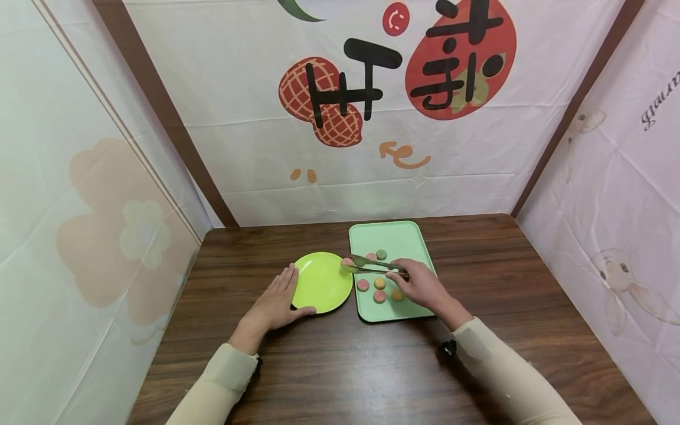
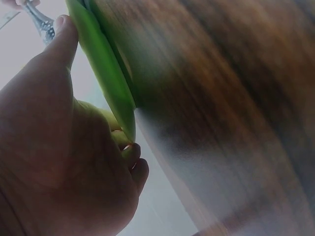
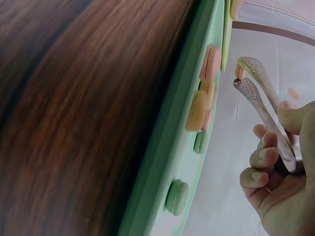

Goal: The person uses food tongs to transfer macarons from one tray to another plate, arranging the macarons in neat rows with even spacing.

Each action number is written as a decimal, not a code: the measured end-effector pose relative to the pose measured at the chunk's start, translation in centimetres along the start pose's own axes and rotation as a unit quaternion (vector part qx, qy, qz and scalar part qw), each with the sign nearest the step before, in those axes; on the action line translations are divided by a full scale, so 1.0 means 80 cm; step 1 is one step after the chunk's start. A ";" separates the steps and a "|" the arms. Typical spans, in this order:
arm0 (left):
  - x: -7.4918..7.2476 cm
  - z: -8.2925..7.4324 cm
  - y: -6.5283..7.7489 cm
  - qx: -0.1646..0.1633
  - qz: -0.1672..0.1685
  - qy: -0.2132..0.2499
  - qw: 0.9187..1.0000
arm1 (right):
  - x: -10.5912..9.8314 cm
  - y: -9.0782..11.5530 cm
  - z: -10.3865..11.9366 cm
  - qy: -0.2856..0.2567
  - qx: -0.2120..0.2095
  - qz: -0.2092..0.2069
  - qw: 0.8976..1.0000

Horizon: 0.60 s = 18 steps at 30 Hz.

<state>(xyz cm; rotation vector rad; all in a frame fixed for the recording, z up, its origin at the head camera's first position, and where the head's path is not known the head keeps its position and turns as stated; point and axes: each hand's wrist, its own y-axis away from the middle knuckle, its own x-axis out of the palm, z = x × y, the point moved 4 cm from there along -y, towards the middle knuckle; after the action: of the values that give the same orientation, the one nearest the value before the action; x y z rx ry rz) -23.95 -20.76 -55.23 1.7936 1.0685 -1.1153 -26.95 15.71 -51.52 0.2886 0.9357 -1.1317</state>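
Observation:
My right hand [image 1: 422, 287] grips metal tongs [image 3: 262, 102] with perforated tips. A pink macaron [image 3: 239, 72] is pinched between those tips, above the plate's right rim in the head view. My left hand [image 1: 275, 298] rests against the left side of the yellow-green plate [image 1: 321, 283], fingers extended along the rim and thumb at its front edge. Beside the plate lies a light green tray [image 1: 393, 235] bearing several macarons, among them a pink macaron [image 1: 363, 285], a yellow macaron [image 1: 379, 283] and a green macaron [image 1: 381, 254]. The right hand and tongs hide part of the tray.
Plate and tray stand close together on a dark wooden table [image 1: 340, 366]. A printed white cloth [image 1: 255, 147] hangs behind the table's far edge, with more cloth panels along both sides.

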 end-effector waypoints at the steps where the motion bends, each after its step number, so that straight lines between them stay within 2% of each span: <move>1: 0.000 0.000 0.000 -0.002 0.002 -0.002 1.000 | 0.001 -0.001 0.001 -0.002 -0.001 0.003 1.000; 8: 0.001 0.001 0.000 -0.002 0.006 -0.004 1.000 | 0.010 -0.008 0.007 -0.019 -0.016 0.011 1.000; 18: 0.000 -0.001 0.001 0.000 -0.003 -0.003 1.000 | 0.021 -0.018 0.014 0.001 -0.029 0.006 1.000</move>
<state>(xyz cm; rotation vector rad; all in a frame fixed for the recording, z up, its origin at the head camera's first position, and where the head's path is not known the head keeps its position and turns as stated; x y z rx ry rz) -23.86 -20.70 -55.16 1.7866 1.0718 -1.1241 -27.50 13.27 -51.77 0.2469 0.9659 -1.0914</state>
